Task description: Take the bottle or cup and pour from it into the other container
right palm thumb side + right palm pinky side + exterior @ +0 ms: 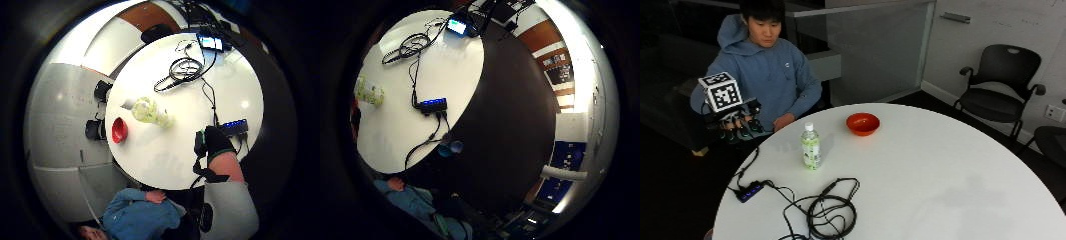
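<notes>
Coiled cables (830, 210) lie nearest on the table (939, 170), on the near side of the bottle (811, 146). Held off the table's edge, the gloved right hand (736, 125) is seen with fingers (746, 131) loosely curled, gripping nothing. The bottle stands upright, inward across the table from them. Beyond the bottle sits the red bowl (862, 123).

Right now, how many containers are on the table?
2: a capped bottle standing upright near the person's side, and an orange bowl beyond it, apart from it. Neither is held; none seems hidden.
</notes>
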Available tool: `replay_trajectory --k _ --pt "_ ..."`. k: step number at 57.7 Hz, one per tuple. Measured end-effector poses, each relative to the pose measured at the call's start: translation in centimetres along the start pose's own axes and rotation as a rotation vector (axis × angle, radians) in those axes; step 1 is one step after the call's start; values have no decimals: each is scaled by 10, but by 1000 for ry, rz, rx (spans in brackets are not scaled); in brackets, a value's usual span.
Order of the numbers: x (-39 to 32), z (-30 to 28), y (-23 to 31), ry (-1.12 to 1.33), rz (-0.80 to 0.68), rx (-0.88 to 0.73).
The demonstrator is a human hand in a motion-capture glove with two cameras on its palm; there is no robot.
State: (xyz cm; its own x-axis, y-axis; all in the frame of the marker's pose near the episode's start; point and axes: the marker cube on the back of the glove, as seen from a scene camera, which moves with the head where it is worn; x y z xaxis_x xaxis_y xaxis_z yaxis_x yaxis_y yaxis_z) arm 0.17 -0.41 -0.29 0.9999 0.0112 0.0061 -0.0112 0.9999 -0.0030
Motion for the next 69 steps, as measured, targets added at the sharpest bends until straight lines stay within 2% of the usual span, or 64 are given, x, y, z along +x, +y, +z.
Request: replay_trajectory --k 17,36,69 --pt "11 -10 -9 -17 -9 -64" --pt "-4 17 -20 -269 -145 -107" --pt "-40 45 -34 -375 -228 -216"
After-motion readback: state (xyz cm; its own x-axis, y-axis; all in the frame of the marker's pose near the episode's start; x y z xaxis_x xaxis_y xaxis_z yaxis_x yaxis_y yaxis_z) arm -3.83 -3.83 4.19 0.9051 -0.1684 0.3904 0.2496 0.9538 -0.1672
